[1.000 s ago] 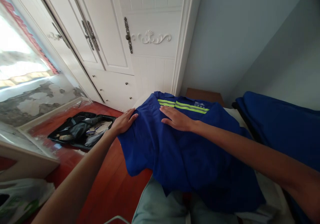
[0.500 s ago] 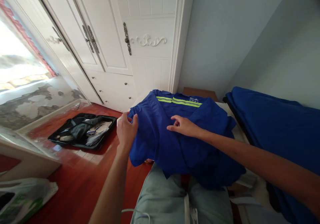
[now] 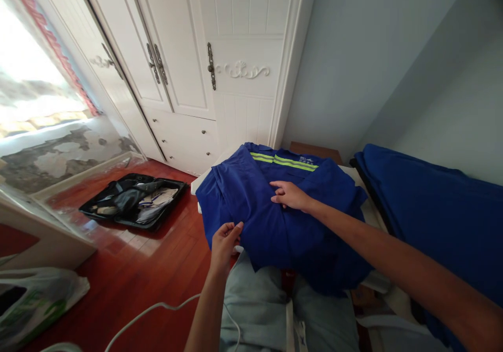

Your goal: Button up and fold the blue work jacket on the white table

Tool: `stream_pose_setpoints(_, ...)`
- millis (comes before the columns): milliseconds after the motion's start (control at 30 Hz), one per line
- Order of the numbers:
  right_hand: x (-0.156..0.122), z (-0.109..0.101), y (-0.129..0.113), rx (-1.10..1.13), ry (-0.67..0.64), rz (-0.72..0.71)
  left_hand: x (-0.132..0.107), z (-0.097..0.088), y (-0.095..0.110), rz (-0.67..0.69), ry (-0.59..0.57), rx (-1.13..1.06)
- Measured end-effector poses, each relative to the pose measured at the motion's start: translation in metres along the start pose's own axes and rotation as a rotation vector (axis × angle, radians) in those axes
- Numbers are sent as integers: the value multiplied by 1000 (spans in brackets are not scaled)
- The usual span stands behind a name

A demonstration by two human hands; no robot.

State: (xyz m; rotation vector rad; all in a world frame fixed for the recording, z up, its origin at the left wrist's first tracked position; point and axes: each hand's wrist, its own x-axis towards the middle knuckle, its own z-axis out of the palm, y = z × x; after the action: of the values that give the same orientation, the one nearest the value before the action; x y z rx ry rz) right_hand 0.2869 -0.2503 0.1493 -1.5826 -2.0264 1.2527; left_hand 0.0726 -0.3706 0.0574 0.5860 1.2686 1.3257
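Note:
A blue work jacket lies spread in front of me, with yellow-green and grey reflective stripes and small white print near its far edge. Its near edge hangs over my knees. My left hand is closed in a pinch on the jacket's lower left edge. Over the middle of the jacket is my right hand, index finger stretched and thumb apart, holding nothing; whether it touches the cloth I cannot tell.
An open black suitcase with clothes lies on the red wooden floor. A white wardrobe stands behind. Blue fabric is at right, a plastic bag at lower left. A white cable runs near my legs.
My left hand has moved from the jacket's far left corner down and right to its near edge. The left part of the jacket now lies flatter and wider. My right hand has barely moved.

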Motion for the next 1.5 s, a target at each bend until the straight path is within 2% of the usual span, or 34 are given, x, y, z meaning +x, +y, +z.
stream_pose_setpoints(100,0,-1,6,48,34,12,-8,-11,12,18,11,-34)
stream_pose_setpoints(200,-1,3,8,54,70,13,-15,-15,12,43,-7,-42)
stream_pose_setpoints(367,-11,9,6,3,138,-11,-19,-8,-10,-7,-79,7)
stream_pose_setpoints(500,-21,7,4,-86,118,-26,-20,-8,-24,-55,-155,26)
stream_pose_setpoints(700,-23,5,3,-42,80,1,-14,-38,-11,-122,-327,-53)
stream_pose_setpoints(800,-29,8,-1,-26,135,4,-10,-54,-6,-109,-403,7)
stream_pose_setpoints(867,-40,12,-6,-43,239,-39,-8,-60,-8,-102,-471,32)
stream_pose_setpoints(933,-56,15,-12,-83,344,-142,-7,-60,-14,-121,-530,78)
stream_pose_setpoints(1033,-85,22,-21,-93,377,-277,-1,-55,-28,-161,-542,231)
stream_pose_setpoints(1133,-115,37,-19,41,218,-257,8,-49,-45,-199,-486,380)
stream_pose_setpoints(1200,-133,57,-5,201,66,-182,15,-49,-55,-207,-439,417)
stream_pose_setpoints(1267,-149,84,22,399,-73,-63,23,-53,-61,-179,-355,415)
stream_pose_setpoints(1333,-163,115,59,532,-167,72,31,-60,-65,-132,-205,416)
stream_pose_setpoints(1400,-177,144,101,495,-142,264,38,-69,-66,-84,4,430)
stream_pose_setpoints(1433,-183,155,121,432,-46,352,41,-74,-65,-61,122,443)
stream_pose_setpoints(1467,-189,164,139,365,93,393,44,-79,-65,-39,238,456)
stream_pose_setpoints(1500,-194,170,154,334,166,411,46,-82,-64,-16,341,470)
